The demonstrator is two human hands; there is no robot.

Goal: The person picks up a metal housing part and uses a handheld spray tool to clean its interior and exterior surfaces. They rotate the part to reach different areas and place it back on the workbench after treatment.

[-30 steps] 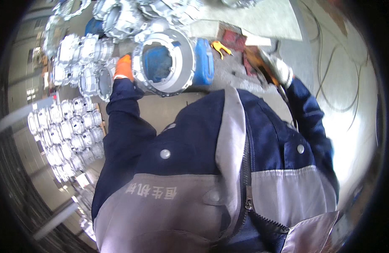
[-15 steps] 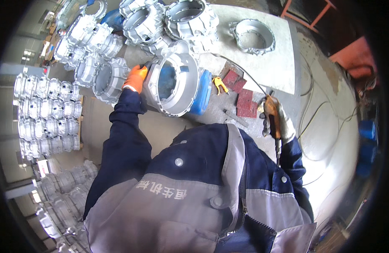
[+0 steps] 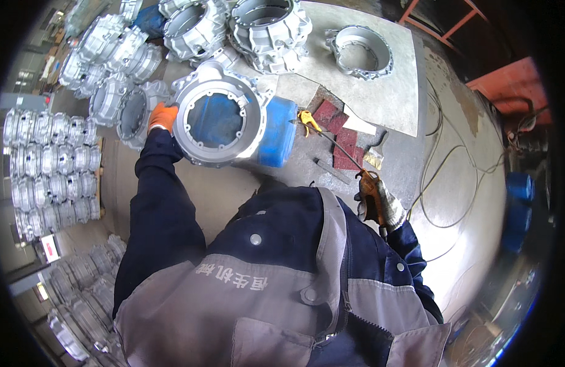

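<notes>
My left hand (image 3: 163, 116), in an orange glove, is closed on the left edge of a silver cast-metal housing (image 3: 253, 117). The round housing rests partly over a blue plastic container (image 3: 279, 136), which shows through its bore. In my right hand (image 3: 390, 207), wearing a whitish glove, is an orange-brown air blow gun (image 3: 371, 194). Its long thin nozzle slants up and left across the table, the tip short of the housing. Near the nozzle lie a yellow hand tool (image 3: 308, 122), dark red abrasive pads (image 3: 346, 151) and a narrow dark bar (image 3: 333, 171).
More housings (image 3: 267, 30) are stacked at the far side and left. A single ring-shaped housing (image 3: 362, 52) sits on a pale sheet (image 3: 392, 92) at the back right. A hose (image 3: 426, 183) loops over the floor at right, near blue drums (image 3: 518, 211).
The housing has turned so its round opening faces up toward me more. The blow gun has come lower and left, its nozzle now nearer the blue container. The view has shifted slightly.
</notes>
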